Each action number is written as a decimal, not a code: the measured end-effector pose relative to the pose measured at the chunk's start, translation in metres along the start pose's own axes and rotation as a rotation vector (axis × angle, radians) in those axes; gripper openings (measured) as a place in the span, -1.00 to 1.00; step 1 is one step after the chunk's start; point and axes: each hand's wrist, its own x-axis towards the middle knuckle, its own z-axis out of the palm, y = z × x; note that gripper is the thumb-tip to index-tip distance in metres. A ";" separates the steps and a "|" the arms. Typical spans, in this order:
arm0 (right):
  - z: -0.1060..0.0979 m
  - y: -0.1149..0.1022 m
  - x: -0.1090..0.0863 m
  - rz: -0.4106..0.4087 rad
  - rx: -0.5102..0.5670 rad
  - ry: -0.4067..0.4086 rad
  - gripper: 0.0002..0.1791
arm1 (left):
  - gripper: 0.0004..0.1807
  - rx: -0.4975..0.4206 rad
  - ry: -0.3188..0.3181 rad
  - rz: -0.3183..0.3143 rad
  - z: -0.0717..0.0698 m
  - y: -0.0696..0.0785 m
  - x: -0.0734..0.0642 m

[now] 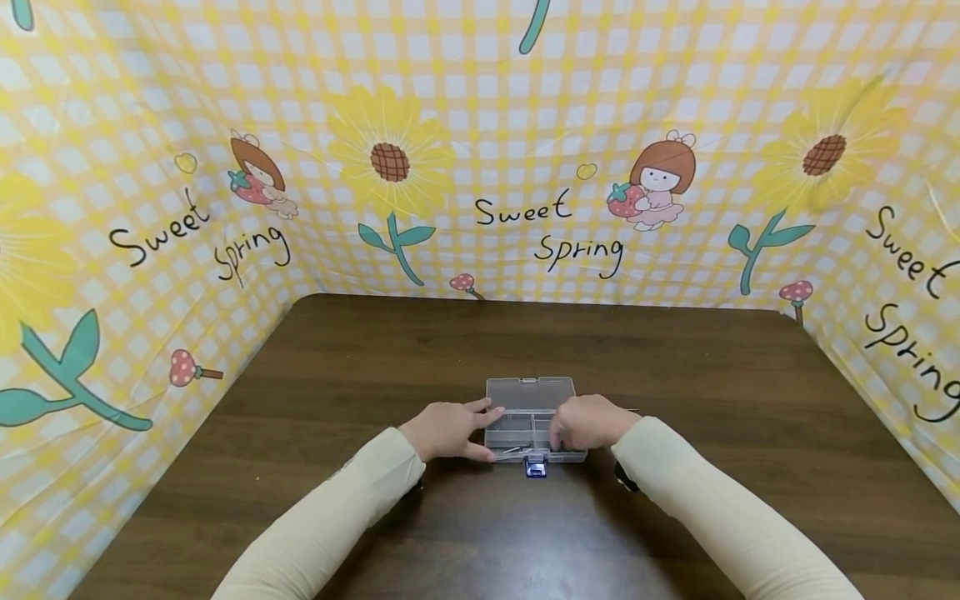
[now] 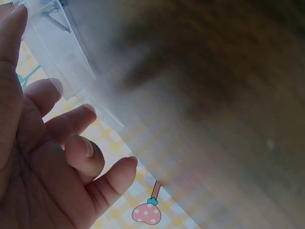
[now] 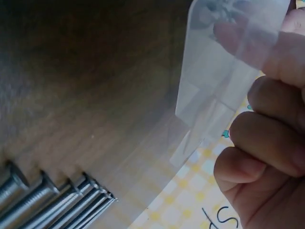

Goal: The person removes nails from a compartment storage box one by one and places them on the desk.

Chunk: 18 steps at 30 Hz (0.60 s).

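Note:
A clear plastic compartment box (image 1: pixel 510 435) lies on the table with its lid (image 1: pixel 528 393) folded back and its blue latch (image 1: pixel 536 468) hanging at the front. Spread along the box's left side, my left hand (image 1: pixel 450 429) touches it with thumb and fingertips. Thin metal pieces (image 1: pixel 513 452) lie in the front left compartment. Into the right compartments reaches my right hand (image 1: pixel 588 421), its index finger (image 3: pixel 233 40) showing through the plastic and its other fingers curled. I cannot tell whether its fingertips hold anything.
In the right wrist view, several metal nails with flat heads (image 3: pixel 52 200) lie side by side on the table, left of the hand. The brown wooden table (image 1: pixel 375 350) is backed by a yellow checked cloth (image 1: pixel 525 125) on its far side and both flanks.

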 end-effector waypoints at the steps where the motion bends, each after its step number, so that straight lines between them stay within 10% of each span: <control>1: 0.001 0.000 0.000 -0.009 -0.009 0.005 -0.70 | -0.17 -0.003 -0.002 0.000 0.000 0.000 0.000; 18: 0.010 0.002 -0.001 -0.113 -0.117 0.106 -0.67 | -0.18 -0.004 -0.003 -0.007 0.000 0.001 0.000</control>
